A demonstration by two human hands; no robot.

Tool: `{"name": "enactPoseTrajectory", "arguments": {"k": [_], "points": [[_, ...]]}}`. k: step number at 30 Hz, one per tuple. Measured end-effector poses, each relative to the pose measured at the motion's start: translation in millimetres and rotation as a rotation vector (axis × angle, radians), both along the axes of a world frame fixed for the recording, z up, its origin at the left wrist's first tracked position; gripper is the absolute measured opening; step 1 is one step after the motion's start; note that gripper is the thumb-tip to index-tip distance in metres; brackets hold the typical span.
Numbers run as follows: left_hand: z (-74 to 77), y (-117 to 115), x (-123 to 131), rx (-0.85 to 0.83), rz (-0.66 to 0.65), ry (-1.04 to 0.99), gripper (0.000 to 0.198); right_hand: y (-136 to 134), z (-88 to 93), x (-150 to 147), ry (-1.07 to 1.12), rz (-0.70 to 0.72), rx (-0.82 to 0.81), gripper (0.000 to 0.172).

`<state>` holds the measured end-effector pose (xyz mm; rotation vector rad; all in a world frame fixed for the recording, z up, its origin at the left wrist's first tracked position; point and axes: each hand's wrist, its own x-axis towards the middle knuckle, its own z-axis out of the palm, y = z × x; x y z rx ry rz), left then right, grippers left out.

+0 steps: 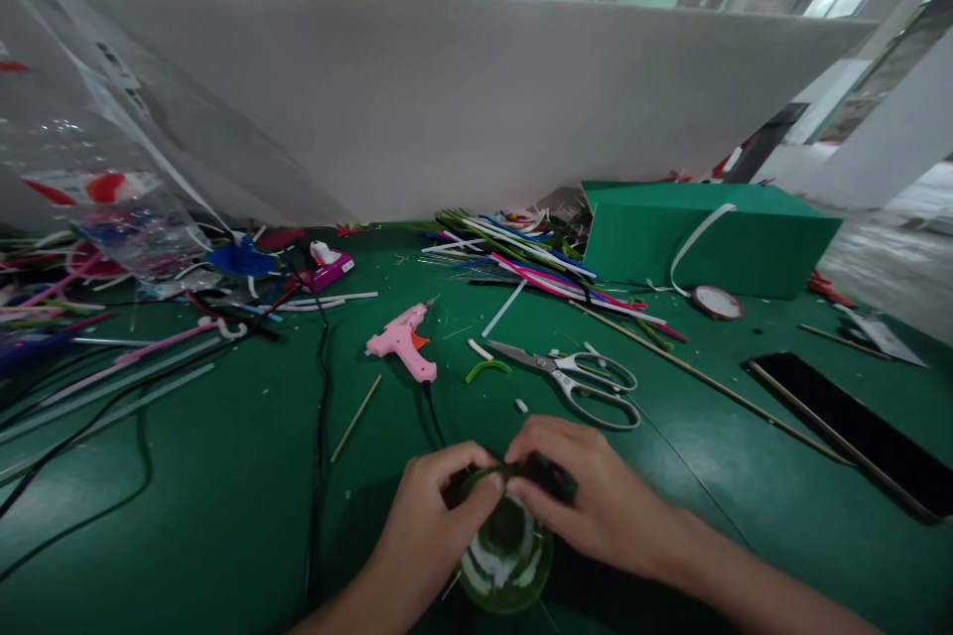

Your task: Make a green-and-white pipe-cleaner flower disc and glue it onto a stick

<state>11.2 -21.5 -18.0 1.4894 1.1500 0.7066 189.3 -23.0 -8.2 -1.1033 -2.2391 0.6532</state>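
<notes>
Both hands meet low in the middle of the green table (223,476). My left hand (432,516) pinches a dark green strip (506,468) that runs across to my right hand (596,496), whose fingers are closed round a dark green bundle on the same strip. Under the hands sits a round green roll of tape (506,561) with a pale core. Just beyond the hands lie a pair of scissors (581,379) and a pink glue gun (406,342) with its black cord trailing toward me.
A heap of coloured sticks and pipe cleaners (521,258) lies at the back, beside a green box (707,233). A black phone (849,427) and thin wooden sticks lie at right. Black cables and plastic bags (111,208) crowd the left. A white board stands behind.
</notes>
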Motion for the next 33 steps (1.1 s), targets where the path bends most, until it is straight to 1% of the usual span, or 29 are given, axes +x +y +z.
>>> {"name": "enactPoseTrajectory", "arguments": {"k": [1,2,3,4,6,10,13,18,26,33], "points": [[1.0,0.0,-0.3,0.023,0.005,0.020,0.016,0.9,1.3,0.0,0.046,-0.029,-0.137,0.005],[2.1,0.0,-0.6,0.045,0.010,0.039,0.017,1.5,2.0,0.1,0.072,-0.044,-0.238,0.004],[3.1,-0.1,-0.9,0.058,0.013,0.052,0.017,1.9,2.1,0.1,0.083,-0.050,-0.295,0.004],[4.0,-0.2,-1.2,0.062,0.015,0.054,0.017,1.8,1.6,0.0,0.087,-0.055,-0.312,0.008],[5.2,-0.5,-2.1,0.045,0.004,0.022,0.018,0.6,-0.6,-0.4,0.082,-0.068,-0.269,0.014],[6.5,-0.4,-3.5,-0.005,-0.040,-0.083,0.026,-2.8,-5.6,-1.5,0.066,-0.044,-0.141,0.016],[7.4,0.8,-2.7,-0.023,-0.056,-0.086,0.023,-3.2,-7.9,-1.5,0.070,-0.015,-0.101,0.015],[6.7,1.5,-1.6,-0.039,-0.057,-0.061,0.014,-1.9,-8.3,-1.0,0.081,0.003,-0.087,0.013],[5.3,-0.1,-3.5,-0.077,-0.070,-0.099,0.013,-2.9,-5.2,-1.2,0.105,-0.002,-0.104,0.014],[6.4,0.7,-1.9,-0.074,-0.052,-0.057,0.013,-1.1,-6.6,-2.0,0.130,-0.029,-0.109,0.015]]}}
